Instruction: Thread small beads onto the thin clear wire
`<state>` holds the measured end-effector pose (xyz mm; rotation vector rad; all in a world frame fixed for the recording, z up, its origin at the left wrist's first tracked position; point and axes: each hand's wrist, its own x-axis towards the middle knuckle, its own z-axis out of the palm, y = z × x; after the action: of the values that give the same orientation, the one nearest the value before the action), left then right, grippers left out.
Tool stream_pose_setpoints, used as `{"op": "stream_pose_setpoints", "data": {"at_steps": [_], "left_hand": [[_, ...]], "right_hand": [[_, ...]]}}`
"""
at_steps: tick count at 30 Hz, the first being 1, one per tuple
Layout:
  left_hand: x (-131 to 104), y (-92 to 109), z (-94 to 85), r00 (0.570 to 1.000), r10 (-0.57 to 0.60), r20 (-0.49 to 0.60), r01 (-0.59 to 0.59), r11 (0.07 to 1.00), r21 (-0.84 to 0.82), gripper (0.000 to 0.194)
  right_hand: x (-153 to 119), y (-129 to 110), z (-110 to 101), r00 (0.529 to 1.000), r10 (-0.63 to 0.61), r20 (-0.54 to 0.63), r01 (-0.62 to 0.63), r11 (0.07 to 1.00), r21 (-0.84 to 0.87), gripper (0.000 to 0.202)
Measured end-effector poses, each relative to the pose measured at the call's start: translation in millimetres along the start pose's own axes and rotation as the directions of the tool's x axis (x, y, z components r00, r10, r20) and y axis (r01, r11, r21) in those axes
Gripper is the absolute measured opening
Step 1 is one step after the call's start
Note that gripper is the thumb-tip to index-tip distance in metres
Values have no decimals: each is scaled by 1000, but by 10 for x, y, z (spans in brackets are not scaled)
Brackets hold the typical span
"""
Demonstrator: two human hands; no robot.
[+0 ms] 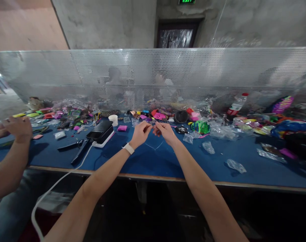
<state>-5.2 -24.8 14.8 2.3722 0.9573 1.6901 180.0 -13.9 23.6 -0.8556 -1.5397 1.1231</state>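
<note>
Over the middle of the blue table (142,164), my left hand (141,133) and my right hand (165,131) meet almost fingertip to fingertip. Both are closed in a pinch. A thin pale string (155,149) hangs in a shallow V below them, its upper ends leading up to the fingers. Anything smaller between the fingertips is too small to make out. A white band (129,148) circles my left wrist. Beyond the hands lie pink clay pieces (160,116), and a small pink packet (122,128) is left of my left hand.
A black device (100,131) with a white cable (67,174) and black straps lies left. Plastic bags (236,166) and a green woven piece (200,126) lie right, before a red-capped bottle (237,106). A perforated metal screen (132,74) borders the back. Another person's hands (20,127) work at far left.
</note>
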Motion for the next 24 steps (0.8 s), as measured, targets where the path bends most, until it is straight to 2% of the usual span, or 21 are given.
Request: {"op": "stream_pose_setpoints", "data": {"at_steps": [3,5,8,11,13,16,20,24], "left_hand": [[-17,10,7,1000,30,0,-30,999,24,30],[-26,8,19,999,14,-31,-13,999,32,30],[-36,3,47,992,-63,-105,65,998,11,29],[-39,-2,78,979,-162,-123,153,985,-78,27],[-36,-4,87,977,-197,-84,185,974,-133,30],[-21,0,71,985,-173,-13,168,969,-182,36],[7,25,2,987,-134,84,151,957,-250,42],[18,31,-51,981,-124,149,157,959,-234,45]], "right_hand": [[5,2,37,991,127,44,-131,984,119,66],[-10,-18,88,991,133,18,-135,983,124,66],[-54,-73,179,995,-2,-96,0,1000,-21,61],[-113,-148,237,963,-220,-156,179,953,-243,54],[-153,-203,247,941,-307,-144,249,913,-322,51],[-198,-267,238,935,-335,-114,271,884,-381,54],[-196,-268,210,957,-269,-111,211,904,-372,60],[-161,-219,150,978,-200,-52,174,933,-316,59]]}}
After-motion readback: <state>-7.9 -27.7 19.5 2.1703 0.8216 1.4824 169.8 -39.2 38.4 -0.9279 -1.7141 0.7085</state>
